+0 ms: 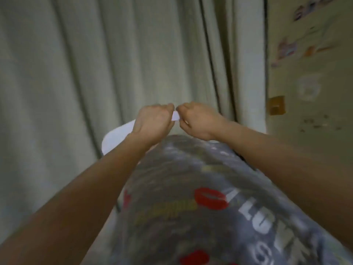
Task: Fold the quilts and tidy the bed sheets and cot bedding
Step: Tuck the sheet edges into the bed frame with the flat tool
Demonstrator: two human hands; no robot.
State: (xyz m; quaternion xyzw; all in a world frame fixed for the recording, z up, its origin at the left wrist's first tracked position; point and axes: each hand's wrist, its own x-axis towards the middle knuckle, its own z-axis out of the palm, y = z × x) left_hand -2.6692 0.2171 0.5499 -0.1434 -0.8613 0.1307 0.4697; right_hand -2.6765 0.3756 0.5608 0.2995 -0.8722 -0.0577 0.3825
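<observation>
Between the 2 hands, held out in front of the person at arm's length, a white edge of the quilt [175, 117] is pinched from both sides. The left hand [152, 121] has its fingers curled onto that white edge, knuckles up, and the right hand [196, 121] grips the same edge just beside it, so that the 2 fists almost touch. Below the hands and toward the person, the quilt hangs or drapes down as a grey printed face with red lip shapes and large white letters, filling the space between the 2 bare forearms. Left of the left hand, under its wrist, more of the quilt's white underside shows as a rounded fold. The picture is blurred, so the finer lie of the fingers cannot be told. Beyond the hands hangs a pale pleated curtain [95, 64]. Right of the right hand stands a beige wall [309, 150] with blurred stickers [286, 48] high up and a yellowish switch plate [276, 105] near hand height.
</observation>
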